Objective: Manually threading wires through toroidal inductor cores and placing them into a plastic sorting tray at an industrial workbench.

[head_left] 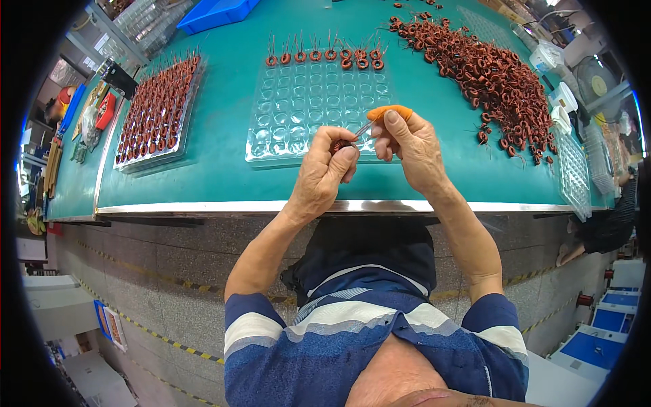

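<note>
My left hand (325, 166) pinches a small copper-wound toroid coil (341, 145) between thumb and fingers, above the near edge of a clear tray. My right hand (412, 146) is closed just to its right, with an orange cover (388, 112), apparently a finger cot, by its thumb. Thin strands (363, 131) run from the coil to this pinch and look like its wire leads. Beneath both hands, the clear plastic tray (274, 121) has rows of round pockets. Coils (300, 56) with upright leads fill its far row, and a few sit in a second row at right.
A large heap of loose coils (485, 78) spreads over the green table (224, 136) at right. To the left stands a stack of trays filled with coils (157, 112). A blue bin (215, 15) is at the back, and empty clear trays (574, 173) lean at the right edge.
</note>
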`<state>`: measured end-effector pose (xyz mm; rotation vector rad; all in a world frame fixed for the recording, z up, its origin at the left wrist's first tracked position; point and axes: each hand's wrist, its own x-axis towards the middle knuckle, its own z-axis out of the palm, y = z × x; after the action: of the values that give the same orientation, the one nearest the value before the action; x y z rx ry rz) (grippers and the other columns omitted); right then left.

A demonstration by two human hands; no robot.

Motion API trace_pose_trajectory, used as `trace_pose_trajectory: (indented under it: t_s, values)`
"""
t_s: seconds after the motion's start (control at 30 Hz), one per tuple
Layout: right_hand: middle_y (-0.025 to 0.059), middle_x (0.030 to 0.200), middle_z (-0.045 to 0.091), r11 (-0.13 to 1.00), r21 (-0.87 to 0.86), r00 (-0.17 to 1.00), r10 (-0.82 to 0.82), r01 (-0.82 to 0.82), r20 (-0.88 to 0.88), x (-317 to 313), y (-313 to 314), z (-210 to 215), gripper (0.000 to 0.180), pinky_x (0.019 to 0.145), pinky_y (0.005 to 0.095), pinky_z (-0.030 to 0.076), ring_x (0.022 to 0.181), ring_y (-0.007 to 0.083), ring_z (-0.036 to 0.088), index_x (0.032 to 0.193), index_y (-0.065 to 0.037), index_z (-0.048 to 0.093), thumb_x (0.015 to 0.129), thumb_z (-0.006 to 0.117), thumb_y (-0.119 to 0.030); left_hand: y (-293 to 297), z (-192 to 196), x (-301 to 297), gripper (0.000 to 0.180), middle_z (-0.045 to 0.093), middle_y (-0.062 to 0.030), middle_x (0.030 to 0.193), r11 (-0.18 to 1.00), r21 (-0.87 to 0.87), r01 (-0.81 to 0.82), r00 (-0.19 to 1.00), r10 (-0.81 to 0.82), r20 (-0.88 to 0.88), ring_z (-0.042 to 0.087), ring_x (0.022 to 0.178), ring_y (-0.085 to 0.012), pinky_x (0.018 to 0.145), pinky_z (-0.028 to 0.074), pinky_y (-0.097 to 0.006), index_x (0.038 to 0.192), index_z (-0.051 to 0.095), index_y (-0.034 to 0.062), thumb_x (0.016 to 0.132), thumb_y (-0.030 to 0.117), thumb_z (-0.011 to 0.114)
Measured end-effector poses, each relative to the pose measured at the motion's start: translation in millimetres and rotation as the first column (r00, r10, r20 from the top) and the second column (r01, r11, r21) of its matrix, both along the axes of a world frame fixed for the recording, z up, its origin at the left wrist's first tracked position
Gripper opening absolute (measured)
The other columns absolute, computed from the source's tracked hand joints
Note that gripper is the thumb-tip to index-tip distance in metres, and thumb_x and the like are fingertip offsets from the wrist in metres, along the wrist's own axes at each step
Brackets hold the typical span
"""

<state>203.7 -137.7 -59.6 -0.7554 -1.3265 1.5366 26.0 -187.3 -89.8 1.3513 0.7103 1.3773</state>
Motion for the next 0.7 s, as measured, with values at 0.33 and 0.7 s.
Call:
trace_pose_trajectory:
  t_s: [0.33, 0.7]
  values:
    - [0.0074, 0.08, 0.065, 0.972, 0.114, 0.967, -0.22, 0.206, 0.125, 3.5, -10.2, 1.4, 0.043, 0.05, 0.0188, 0.043, 0.058, 0.0078, 0.058, 0.11, 0.003, 0.058, 0.091, 0.064, -0.034, -2.8, 2.8, 0.5, 0.031, 0.049, -0.0036, 0.088, 0.999, -0.051, -0.02, 0.994, 0.014, -0.105, 0.046, 0.068, -0.0089, 0.059, 0.039, -0.022, 0.121, 0.04, 0.0029, 0.097, 0.017, 0.054]
    - [0.0106, 0.081, 0.065, 0.972, 0.09, 0.966, -0.227, 0.217, 0.123, 0.5, -15.3, 0.2, 0.04, 0.051, 0.0193, 0.045, 0.059, 0.0115, 0.061, 0.115, 0.002, 0.054, 0.094, 0.06, -0.032, 0.1, 5.7, -2.7, 0.032, 0.053, -0.0025, 0.078, 0.998, -0.057, -0.004, 0.997, -0.001, -0.073, 0.048, 0.066, -0.0088, 0.06, 0.042, -0.023, 0.124, 0.047, -0.0009, 0.099, 0.019, 0.05]
